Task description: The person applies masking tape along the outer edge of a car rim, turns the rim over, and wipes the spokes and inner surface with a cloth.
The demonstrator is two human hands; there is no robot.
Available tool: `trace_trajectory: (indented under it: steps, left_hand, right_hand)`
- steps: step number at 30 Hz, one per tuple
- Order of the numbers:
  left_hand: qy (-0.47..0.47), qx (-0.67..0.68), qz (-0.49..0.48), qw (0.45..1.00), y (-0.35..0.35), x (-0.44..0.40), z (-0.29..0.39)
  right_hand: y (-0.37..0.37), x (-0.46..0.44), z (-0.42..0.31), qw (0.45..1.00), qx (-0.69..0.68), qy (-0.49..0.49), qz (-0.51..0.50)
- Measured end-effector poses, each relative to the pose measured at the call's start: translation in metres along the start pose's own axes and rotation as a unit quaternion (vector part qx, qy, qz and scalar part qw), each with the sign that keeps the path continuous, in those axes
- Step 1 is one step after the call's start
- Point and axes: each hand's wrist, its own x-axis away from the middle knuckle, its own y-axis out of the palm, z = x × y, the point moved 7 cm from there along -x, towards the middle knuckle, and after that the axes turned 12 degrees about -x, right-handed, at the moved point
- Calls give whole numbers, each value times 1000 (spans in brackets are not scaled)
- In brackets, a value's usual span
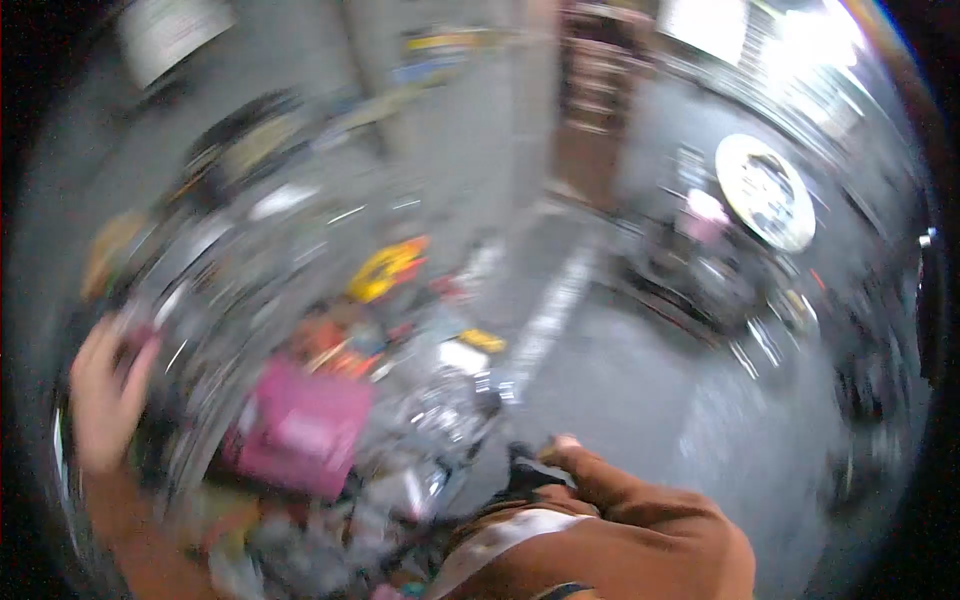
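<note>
The whole view is smeared by motion. My left hand is raised at the far left beside a heap of mixed items, its thumb and fingers apart. A small dark reddish patch shows between them, too blurred to identify. My right hand is low in front of my body, mostly hidden by the brown sleeve; its fingers are not readable. Just left of it is a dark shape. Nearer the left hand, a pink box-like item lies on the heap, with a yellow-and-black item farther back.
A small yellow item lies at the heap's right edge. Grey floor with a pale stripe runs along the heap. At the right stands a dark machine-like object by a round white-rimmed thing. A brown stack stands behind.
</note>
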Motion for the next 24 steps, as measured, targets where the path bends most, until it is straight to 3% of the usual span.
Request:
trace_trajectory:
  steps: [1,3,5,8,9,10,12,13,14,16,18,19,21,22,23,24]
  left_hand:
    - [-17,-6,-43,999,10,-6,-7]
    - [87,-48,-139,985,6,-39,14]
    - [169,-127,-136,968,-7,-80,75]
    - [289,-164,-49,942,-16,-143,164]
    - [364,-130,26,922,-15,-164,181]
    - [307,-19,93,947,-21,-184,214]
    - [372,98,73,920,-18,-210,294]
    - [382,12,33,924,-11,-218,340]
    - [404,24,37,914,12,-219,364]
    - [416,311,136,844,37,-220,410]
    - [440,379,76,811,67,-207,477]
    - [440,431,36,787,90,-196,510]
    - [421,489,-89,759,161,-166,583]
    - [396,481,-154,767,206,-146,622]
    - [371,463,-206,778,257,-117,662]
    - [396,427,-193,790,294,-82,700]
  right_hand:
    - [-13,7,-4,998,-10,-3,61]
    - [-21,-23,10,980,-21,-52,189]
    - [-45,-37,-5,996,33,-45,69]
    - [-90,-38,-14,984,21,-115,133]
    - [-108,-17,-16,967,-15,-144,208]
    - [-121,-13,-6,963,-35,-144,226]
    - [-150,34,21,958,-86,-96,258]
    - [-152,43,53,953,-116,-62,272]
    - [-144,55,80,946,-154,-29,284]
    - [-135,128,147,901,-242,64,354]
    - [-85,164,236,864,-284,187,372]
    - [-51,179,281,855,-325,230,331]
    - [9,226,334,869,-322,349,139]
    - [50,245,378,796,-413,402,187]
    - [73,286,403,679,-481,470,294]
    - [81,319,405,647,-486,493,320]
